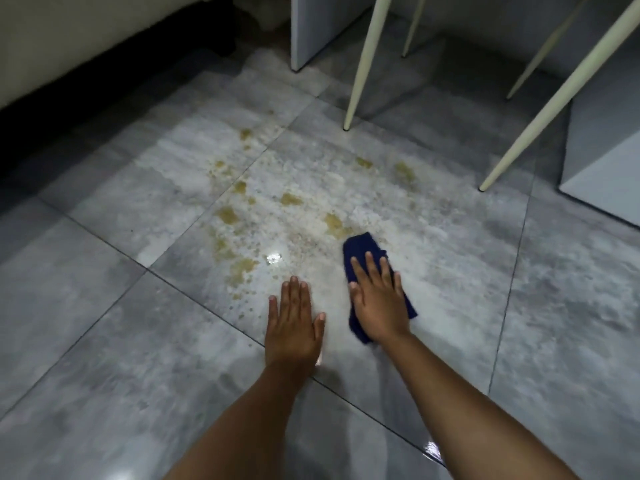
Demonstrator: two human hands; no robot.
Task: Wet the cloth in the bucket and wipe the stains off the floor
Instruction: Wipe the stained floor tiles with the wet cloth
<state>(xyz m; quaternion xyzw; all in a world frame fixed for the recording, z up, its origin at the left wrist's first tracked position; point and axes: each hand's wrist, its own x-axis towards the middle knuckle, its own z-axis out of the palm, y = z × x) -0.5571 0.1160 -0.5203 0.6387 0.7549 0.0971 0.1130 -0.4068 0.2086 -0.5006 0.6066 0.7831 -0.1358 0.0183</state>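
A dark blue cloth [362, 245] lies flat on the grey tiled floor [121, 306]. My right hand [377, 299] presses down on it with fingers spread, and the cloth's far end pokes out beyond the fingertips. My left hand [294, 322] rests palm-down on the bare tile just left of the cloth, holding nothing. Yellowish-brown stains [228, 214] are scattered over the wet, shiny tiles ahead and to the left of both hands; one stain [334, 221] sits right at the cloth's far edge. No bucket is in view.
Cream chair legs [360, 64] stand beyond the stains, one [540, 119] at the right. Grey furniture panels rise at the back [311, 26] and far right [602, 161]. A pale wall with a dark base [69, 74] runs along the left.
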